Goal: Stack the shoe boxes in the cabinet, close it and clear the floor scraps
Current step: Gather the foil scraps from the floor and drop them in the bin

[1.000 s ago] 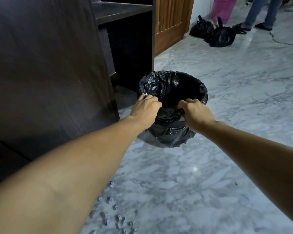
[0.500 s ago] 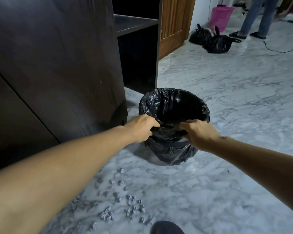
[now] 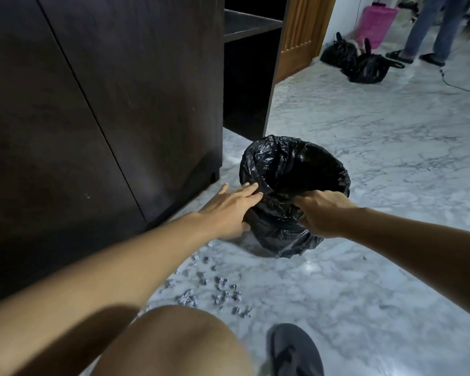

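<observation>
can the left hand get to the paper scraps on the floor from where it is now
Probably yes. The left hand is open, only touching the side of the bin, and the paper scraps lie on bare floor just below its forearm, with nothing between.

No text, label, brand, number or sign can be read anywhere in the head view. The black liner of the bin (image 3: 293, 185), the dark cabinet (image 3: 106, 104) and the pink container (image 3: 377, 23) at the back carry no lettering that shows. The surfaces far back are too small and blurred to tell whether anything is printed on them.
</observation>
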Motion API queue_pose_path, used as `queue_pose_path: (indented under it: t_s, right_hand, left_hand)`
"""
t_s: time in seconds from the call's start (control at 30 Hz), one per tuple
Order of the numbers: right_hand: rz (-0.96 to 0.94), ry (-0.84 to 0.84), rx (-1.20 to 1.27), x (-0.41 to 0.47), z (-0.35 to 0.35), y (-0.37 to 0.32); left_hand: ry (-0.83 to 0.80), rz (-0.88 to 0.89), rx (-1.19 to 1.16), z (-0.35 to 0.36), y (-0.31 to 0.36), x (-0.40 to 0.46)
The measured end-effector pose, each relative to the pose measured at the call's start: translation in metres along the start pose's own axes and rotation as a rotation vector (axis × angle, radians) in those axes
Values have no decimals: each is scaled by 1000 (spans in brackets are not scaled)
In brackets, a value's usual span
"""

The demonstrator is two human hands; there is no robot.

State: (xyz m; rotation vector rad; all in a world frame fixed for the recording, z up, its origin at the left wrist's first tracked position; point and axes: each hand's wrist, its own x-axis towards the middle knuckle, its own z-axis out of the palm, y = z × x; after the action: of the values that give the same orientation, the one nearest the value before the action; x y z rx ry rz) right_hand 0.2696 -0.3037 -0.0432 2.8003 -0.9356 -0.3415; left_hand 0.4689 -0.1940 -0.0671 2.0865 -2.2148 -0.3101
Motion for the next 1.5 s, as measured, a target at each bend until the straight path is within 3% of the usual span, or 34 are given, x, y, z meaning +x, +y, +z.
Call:
queue_pose_path:
  t_s: [0.13,0.23,0.3,0.47,0.6,0.83,1.1,1.5]
  right_hand:
    - [43,161,-57,0,-3,-22]
    - [-18,383,2,2,6,-38]
    - [-58,424,93,3,16,-54]
    - [-140,237,285,6,65,-101]
    - [-95,-46,400,4,116,-134]
    - [-11,-273,561,-12,191,-173]
    - [-37,-122,553,0,234,-205]
    - [-205,-81,462,20,237,-216]
  left_hand:
    - [41,-90,-44,2,-19,-24]
    - [33,-168,-47,13,-33,-40]
    - [25,-230,-80,28,-44,-51]
    - [26,-402,-163,81,-78,-85]
    - [-17,-597,-253,122,-91,-122]
    - [39,-831,-241,201,-96,-166]
    - [159,-907,-222,249,-92,-182]
    - [178,-732,-127,270,-88,-163]
